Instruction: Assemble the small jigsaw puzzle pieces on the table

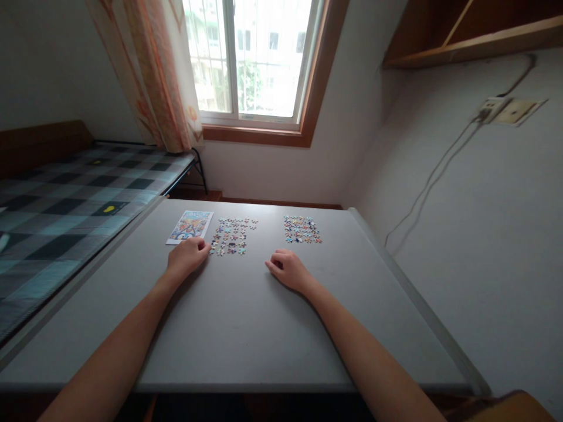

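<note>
My left hand (188, 255) rests on the table with its fingers curled in, and nothing shows in it. It lies at the lower edge of a colourful picture card (190, 227), beside the left group of jigsaw puzzle pieces (229, 237). These loose pieces are laid out in rough rows, with a few trailing off at the upper right. My right hand (288, 268) is also curled on the tabletop, with no object visible in it. Just beyond it sits a second, tighter block of puzzle pieces (302, 229), apart from the fingers.
The grey table (246, 334) has a raised rim (413, 293) along its right side. To the left stands a bed with a checked cover (88, 181). A curtained window (255, 58) is ahead, and a cable (422, 193) hangs from the right wall's socket.
</note>
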Motion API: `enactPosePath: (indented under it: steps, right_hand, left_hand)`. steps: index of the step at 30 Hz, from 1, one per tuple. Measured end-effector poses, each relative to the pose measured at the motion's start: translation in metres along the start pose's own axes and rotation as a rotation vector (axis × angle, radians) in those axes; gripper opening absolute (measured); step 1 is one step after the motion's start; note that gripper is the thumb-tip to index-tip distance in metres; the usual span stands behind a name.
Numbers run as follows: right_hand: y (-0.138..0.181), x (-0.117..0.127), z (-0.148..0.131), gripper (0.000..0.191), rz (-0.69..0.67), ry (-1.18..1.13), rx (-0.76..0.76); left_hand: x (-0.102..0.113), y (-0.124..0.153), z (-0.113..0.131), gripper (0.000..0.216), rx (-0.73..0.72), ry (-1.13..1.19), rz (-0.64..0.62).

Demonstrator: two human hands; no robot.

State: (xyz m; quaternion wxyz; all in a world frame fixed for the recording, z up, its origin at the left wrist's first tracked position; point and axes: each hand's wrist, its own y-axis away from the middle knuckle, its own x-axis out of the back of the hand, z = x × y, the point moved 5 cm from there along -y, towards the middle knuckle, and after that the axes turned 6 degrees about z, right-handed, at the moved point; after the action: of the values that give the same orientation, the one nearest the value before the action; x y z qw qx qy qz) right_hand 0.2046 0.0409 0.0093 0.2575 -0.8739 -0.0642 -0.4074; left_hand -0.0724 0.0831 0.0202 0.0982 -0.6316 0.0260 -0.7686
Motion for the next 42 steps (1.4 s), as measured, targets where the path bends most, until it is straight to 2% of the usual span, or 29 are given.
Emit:
enactPosePath:
  steps: [8,42]
  right_hand:
    - [-0.0002,0.0023,-0.0028,0.031,-0.001,-0.002,-0.009]
    - [0.0001,0.0021,-0.0021,0.031,-0.006,0.006,-0.006]
  left_hand:
    - [0.0002,0.0004,0.0011,0.044,-0.010,0.003,-0.002]
    - [0.0004,0.0004,0.0020,0.044,-0.011,-0.027,-0.023]
